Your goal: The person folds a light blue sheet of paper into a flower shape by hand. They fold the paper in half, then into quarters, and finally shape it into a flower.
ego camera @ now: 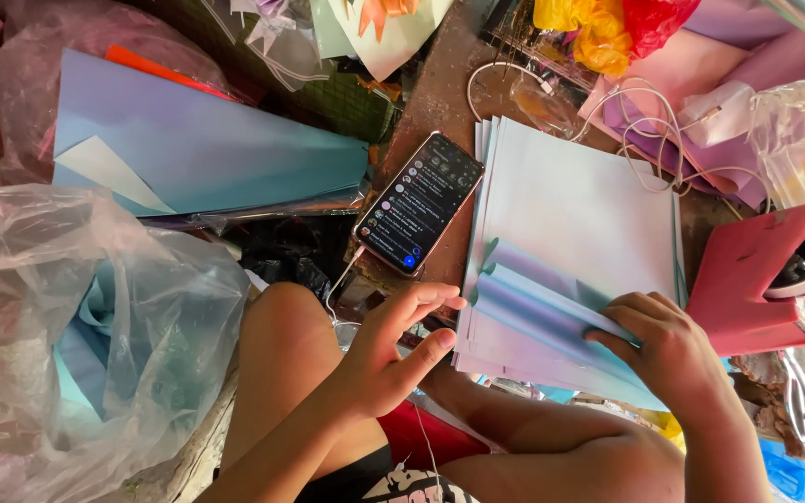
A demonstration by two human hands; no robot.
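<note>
Right hand [668, 340] presses glossy paper sheets [579, 200].

Phone [418, 204], clear plastic bag [67, 326], red holder [753, 279] nearby.

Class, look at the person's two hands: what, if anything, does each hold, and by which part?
The right hand pinches the folded sheet of pale paper at its near right edge, atop the paper stack. The left hand holds nothing, fingers open beside the stack.

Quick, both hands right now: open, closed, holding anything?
Left hand: open, fingers spread, holding nothing, beside the stack of pale blue paper sheets.
Right hand: fingers curled, pressing a folded pale blue sheet on that stack.
</note>
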